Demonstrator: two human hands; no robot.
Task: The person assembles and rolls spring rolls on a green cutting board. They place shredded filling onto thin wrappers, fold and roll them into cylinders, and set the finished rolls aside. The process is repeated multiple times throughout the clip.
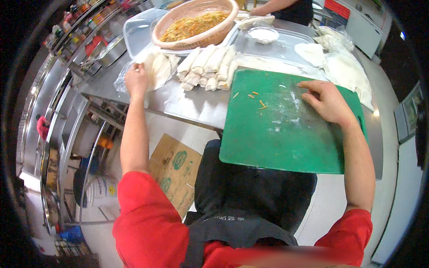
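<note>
My left hand (136, 79) pinches the edge of a thin pale wrapper (161, 68) that lies over clear plastic at the left of the steel table. Over the green cutting board (268, 137) my right hand (326, 100) hovers or rests, fingers curled and apart, nothing seen in them. Shreds of vegetable (262, 105) and white smears lie on the board. Between the hands, behind the board's left edge, white uncooked rolls (207, 65) are stacked. A pink plastic basket (187, 43) of shredded vegetable filling (194, 26) stands behind them.
A clear plastic tray (285, 42) holds a small bowl of white paste or powder (263, 35). More wrappers (347, 72) lie at the right, by a plastic bag (335, 37). Another person's arm (273, 6) is at the far side. Flattened cardboard (174, 171) lies on the floor below.
</note>
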